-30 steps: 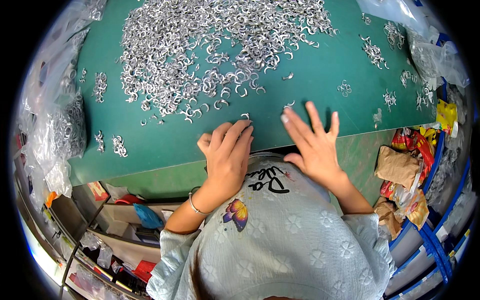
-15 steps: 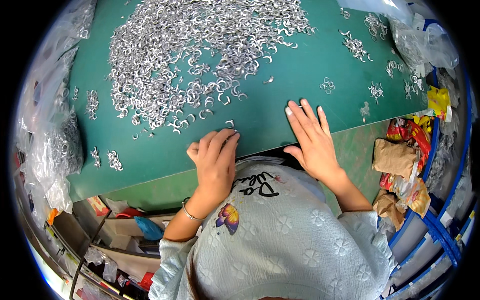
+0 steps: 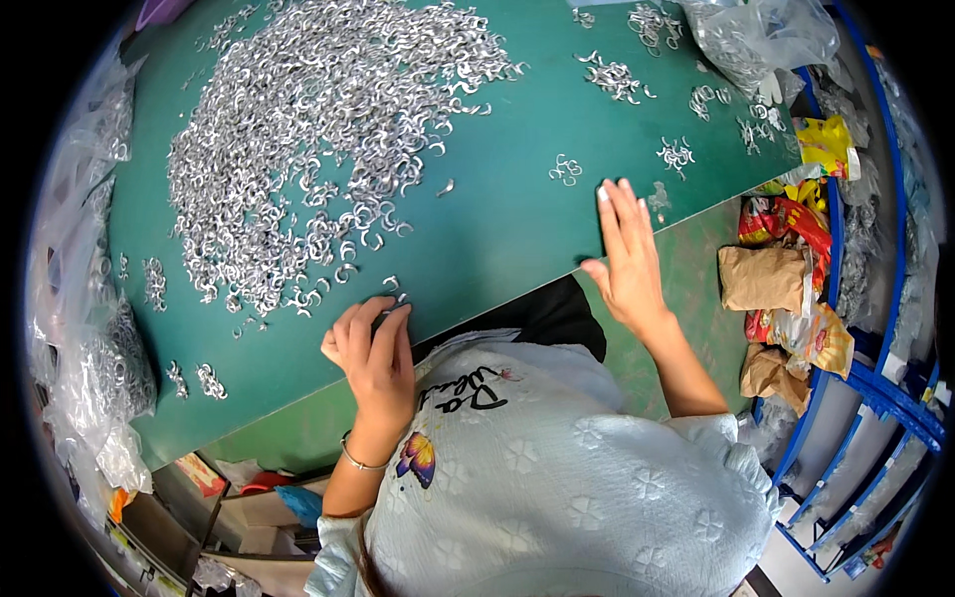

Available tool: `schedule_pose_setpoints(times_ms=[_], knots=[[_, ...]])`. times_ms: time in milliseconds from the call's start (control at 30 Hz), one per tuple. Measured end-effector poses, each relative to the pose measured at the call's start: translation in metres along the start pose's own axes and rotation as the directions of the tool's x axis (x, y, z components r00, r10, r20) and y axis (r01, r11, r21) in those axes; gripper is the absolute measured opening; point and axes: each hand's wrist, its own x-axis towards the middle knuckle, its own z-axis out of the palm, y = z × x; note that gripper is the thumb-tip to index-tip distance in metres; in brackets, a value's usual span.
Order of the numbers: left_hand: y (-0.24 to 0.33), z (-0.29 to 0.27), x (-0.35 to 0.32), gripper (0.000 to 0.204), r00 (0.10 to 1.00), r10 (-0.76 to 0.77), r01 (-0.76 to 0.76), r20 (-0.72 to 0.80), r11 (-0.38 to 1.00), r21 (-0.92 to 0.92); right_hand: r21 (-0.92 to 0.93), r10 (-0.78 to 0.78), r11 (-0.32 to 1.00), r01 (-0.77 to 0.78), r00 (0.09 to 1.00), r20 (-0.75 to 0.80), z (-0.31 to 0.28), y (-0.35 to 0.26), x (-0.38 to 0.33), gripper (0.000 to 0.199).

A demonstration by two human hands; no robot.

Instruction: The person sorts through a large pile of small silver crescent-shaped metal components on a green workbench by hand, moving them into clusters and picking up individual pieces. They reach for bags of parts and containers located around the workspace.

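Observation:
Near the table's front edge, my left hand is curled with its fingertips together. A small glint shows between the fingers, but what they hold is mostly hidden. Just beyond those fingertips lie a couple of small curved silver metal pieces. A big heap of the same crescent-shaped pieces spreads over the green table. My right hand is open, fingers stretched out, with its fingertips over the table's front edge at the right. A little cluster of silver rings lies beyond it to the left.
Small piles of metal pieces dot the right side of the table, and others the left. Clear plastic bags line the left edge; another bag sits at the far right. Brown paper bags and blue shelving stand at right.
The view has shifted, so the heap and table sit further left. My right hand has moved rightward along the table edge, away from my left hand, which keeps its curl near the same pieces.

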Motion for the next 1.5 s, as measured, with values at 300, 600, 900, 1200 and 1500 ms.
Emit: schedule_pose_setpoints(times_ms=[300,600,900,1200,1500], knots=[[0.001,0.001,0.0,0.024,0.995,-0.001,0.002,-0.1,1.0,0.01,-0.206,0.163,0.965,-0.165,0.986,-0.029,-0.014,0.051,0.02,0.085],[-0.004,0.004,-0.001,0.026,0.989,-0.025,0.025,-0.148,1.0,-0.001,-0.257,0.229,0.923,-0.287,0.945,-0.232,-0.018,0.085,0.037,0.068],[-0.007,0.006,0.0,0.024,0.981,-0.022,0.022,-0.192,1.0,0.0,-0.239,0.206,0.925,-0.294,0.919,-0.336,-0.017,0.089,0.078,0.064],[-0.006,-0.001,-0.004,0.029,0.988,-0.068,0.056,-0.136,0.995,-0.087,0.128,0.348,0.936,-0.329,0.92,-0.182,0.02,0.051,0.144,0.08],[-0.008,0.003,-0.002,0.029,0.986,-0.043,0.03,-0.16,0.996,-0.082,0.227,0.248,0.954,-0.197,0.943,-0.223,0.021,0.053,0.157,0.07]])
